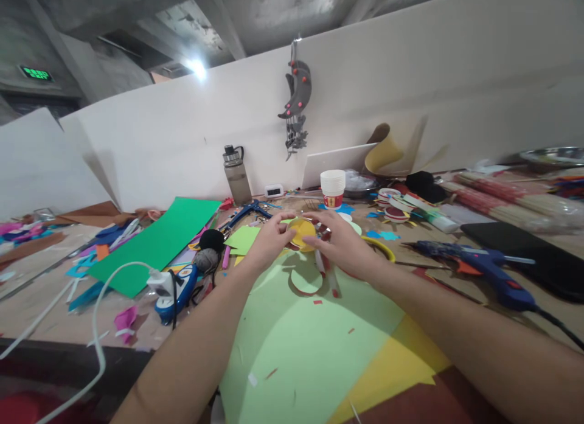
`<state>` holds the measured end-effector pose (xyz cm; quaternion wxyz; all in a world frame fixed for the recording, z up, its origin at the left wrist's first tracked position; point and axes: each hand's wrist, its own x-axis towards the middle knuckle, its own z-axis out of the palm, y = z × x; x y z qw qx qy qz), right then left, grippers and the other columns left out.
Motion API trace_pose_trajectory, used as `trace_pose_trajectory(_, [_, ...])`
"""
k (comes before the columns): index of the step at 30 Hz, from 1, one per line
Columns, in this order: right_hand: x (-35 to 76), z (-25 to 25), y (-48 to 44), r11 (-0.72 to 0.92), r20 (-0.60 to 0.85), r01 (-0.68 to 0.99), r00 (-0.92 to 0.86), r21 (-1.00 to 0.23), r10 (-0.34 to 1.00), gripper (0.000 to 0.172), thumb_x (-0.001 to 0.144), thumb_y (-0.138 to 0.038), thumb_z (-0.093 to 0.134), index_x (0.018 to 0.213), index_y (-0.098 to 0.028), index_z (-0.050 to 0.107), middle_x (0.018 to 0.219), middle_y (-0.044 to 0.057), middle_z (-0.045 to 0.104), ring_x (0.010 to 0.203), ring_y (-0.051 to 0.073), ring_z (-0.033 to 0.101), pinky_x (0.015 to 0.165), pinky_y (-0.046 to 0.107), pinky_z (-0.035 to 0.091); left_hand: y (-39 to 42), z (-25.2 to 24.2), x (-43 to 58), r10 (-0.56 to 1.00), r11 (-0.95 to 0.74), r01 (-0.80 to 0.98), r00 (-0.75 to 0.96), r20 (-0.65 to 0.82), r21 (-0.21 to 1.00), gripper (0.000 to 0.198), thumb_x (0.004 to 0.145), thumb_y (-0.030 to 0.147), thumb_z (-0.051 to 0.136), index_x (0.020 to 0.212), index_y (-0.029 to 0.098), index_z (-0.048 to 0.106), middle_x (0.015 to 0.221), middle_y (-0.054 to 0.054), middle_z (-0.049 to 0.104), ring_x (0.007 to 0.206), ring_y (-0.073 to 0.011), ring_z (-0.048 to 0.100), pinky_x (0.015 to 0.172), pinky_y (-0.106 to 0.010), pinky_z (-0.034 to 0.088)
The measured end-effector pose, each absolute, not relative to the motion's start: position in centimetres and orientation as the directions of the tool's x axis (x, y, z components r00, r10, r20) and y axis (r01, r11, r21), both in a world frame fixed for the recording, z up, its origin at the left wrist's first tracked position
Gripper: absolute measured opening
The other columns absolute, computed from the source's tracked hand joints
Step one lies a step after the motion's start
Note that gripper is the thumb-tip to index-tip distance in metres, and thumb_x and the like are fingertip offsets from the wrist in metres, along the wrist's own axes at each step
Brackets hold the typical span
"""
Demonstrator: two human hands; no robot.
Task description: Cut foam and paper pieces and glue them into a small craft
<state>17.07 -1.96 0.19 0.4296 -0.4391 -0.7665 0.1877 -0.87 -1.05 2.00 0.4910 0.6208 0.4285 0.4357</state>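
A round yellow disc (303, 232), perhaps paper or felt, is held up between my two hands over the worktable. My left hand (275, 234) pinches its left edge. At its right edge, my right hand (335, 236) has thumb and fingers closed on it. Just below the disc, a pale green round cutout (306, 280) lies on a large light green sheet (292, 333). A slim red-and-white stick (334, 285) rests by the cutout, under my right hand. Part of a yellow ring (383, 249) shows behind my right wrist.
A blue glue gun (479, 263) and a black phone-like slab (529, 257) lie at right. Stacked paper cups (333, 188) and a water bottle (237, 177) stand at the back. To the left are a green sheet (159, 244), yarn balls (207, 260) and a corded power strip (177, 293).
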Motion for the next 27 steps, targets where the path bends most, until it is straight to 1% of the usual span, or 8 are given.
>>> trace_pose_trajectory(2, [17.0, 0.2, -2.0, 0.489, 0.455, 0.468, -0.192, -0.736, 0.869, 0.037, 0.086, -0.034, 0.060, 0.120, -0.020, 0.062, 0.109, 0.011, 0.062, 0.090, 0.021, 0.061, 0.077, 0.035, 0.051, -1.0, 2.0, -0.8, 0.959, -0.159, 0.104, 0.251, 0.129, 0.982, 0.039, 0.077, 0.019, 0.067, 0.114, 0.014, 0.058, 0.080, -0.002, 0.067, 0.067, -0.0124, 0.063, 0.063, -0.028, 0.057])
trace_pose_trajectory(5, [17.0, 0.1, -1.9, 0.413, 0.389, 0.434, -0.148, -0.801, 0.909, 0.022, 0.086, -0.033, 0.055, 0.101, -0.019, 0.064, 0.092, 0.007, 0.067, 0.081, 0.020, 0.061, 0.073, 0.033, 0.049, -1.0, 1.9, -0.7, 0.948, -0.163, 0.078, 0.288, 0.134, 0.984, 0.035, 0.076, 0.018, 0.067, 0.109, 0.014, 0.061, 0.084, -0.004, 0.070, 0.070, -0.0133, 0.065, 0.064, -0.029, 0.058])
trace_pose_trajectory(7, [17.0, 0.0, -1.8, 0.374, 0.354, 0.436, -0.132, -0.819, 0.926, 0.016, 0.083, -0.034, 0.056, 0.088, -0.020, 0.062, 0.080, 0.003, 0.066, 0.073, 0.018, 0.059, 0.069, 0.032, 0.046, -1.1, 1.9, -0.6, 0.935, -0.158, 0.067, 0.331, 0.127, 0.985, 0.031, 0.076, 0.018, 0.066, 0.107, 0.014, 0.063, 0.086, -0.005, 0.070, 0.070, -0.0130, 0.065, 0.063, -0.027, 0.058])
trace_pose_trajectory(10, [17.0, -0.2, -1.8, 0.352, 0.350, 0.458, -0.093, -0.817, 0.932, 0.014, 0.080, -0.035, 0.057, 0.078, -0.021, 0.057, 0.071, 0.000, 0.061, 0.066, 0.017, 0.054, 0.063, 0.029, 0.042, -1.3, 1.8, -0.3, 0.926, -0.155, 0.095, 0.361, 0.111, 0.983, 0.028, 0.075, 0.015, 0.066, 0.103, 0.013, 0.065, 0.087, -0.005, 0.071, 0.070, -0.0123, 0.065, 0.062, -0.024, 0.056])
trace_pose_trajectory(13, [17.0, -0.1, -1.8, 0.352, 0.355, 0.452, -0.083, -0.819, 0.931, 0.016, 0.080, -0.037, 0.056, 0.076, -0.021, 0.056, 0.069, -0.001, 0.059, 0.065, 0.016, 0.052, 0.061, 0.029, 0.040, -1.2, 1.8, -0.2, 0.937, -0.157, 0.120, 0.330, 0.110, 0.980, 0.025, 0.076, 0.013, 0.064, 0.101, 0.014, 0.066, 0.085, -0.005, 0.071, 0.068, -0.0118, 0.064, 0.060, -0.023, 0.055])
trace_pose_trajectory(15, [16.9, -0.1, -1.9, 0.358, 0.346, 0.421, -0.107, -0.833, 0.932, 0.016, 0.079, -0.037, 0.057, 0.078, -0.021, 0.057, 0.071, 0.000, 0.061, 0.066, 0.017, 0.054, 0.061, 0.029, 0.041, -1.2, 1.7, -0.2, 0.947, -0.157, 0.126, 0.301, 0.113, 0.980, 0.023, 0.076, 0.013, 0.062, 0.099, 0.014, 0.066, 0.085, -0.004, 0.071, 0.067, -0.0121, 0.064, 0.060, -0.024, 0.055])
trace_pose_trajectory(20, [16.8, -0.3, -1.7, 0.341, 0.317, 0.407, -0.129, -0.847, 0.940, 0.015, 0.074, -0.029, 0.061, 0.086, -0.019, 0.061, 0.077, 0.002, 0.067, 0.069, 0.017, 0.057, 0.062, 0.029, 0.043, -1.4, 1.9, 0.0, 0.948, -0.148, 0.128, 0.299, 0.104, 0.981, 0.021, 0.077, 0.012, 0.061, 0.097, 0.012, 0.064, 0.083, -0.004, 0.070, 0.066, -0.0119, 0.064, 0.060, -0.025, 0.056])
trace_pose_trajectory(27, [16.7, -0.4, -1.8, 0.265, 0.246, 0.313, -0.100, -0.912, 0.964, 0.010, 0.070, -0.027, 0.061, 0.078, -0.021, 0.059, 0.064, -0.002, 0.061, 0.057, 0.015, 0.052, 0.053, 0.027, 0.041, -1.6, 1.8, 0.2, 0.956, -0.094, 0.085, 0.284, 0.067, 0.992, 0.026, 0.068, 0.008, 0.069, 0.094, 0.013, 0.065, 0.084, -0.003, 0.069, 0.068, -0.0114, 0.063, 0.062, -0.025, 0.055])
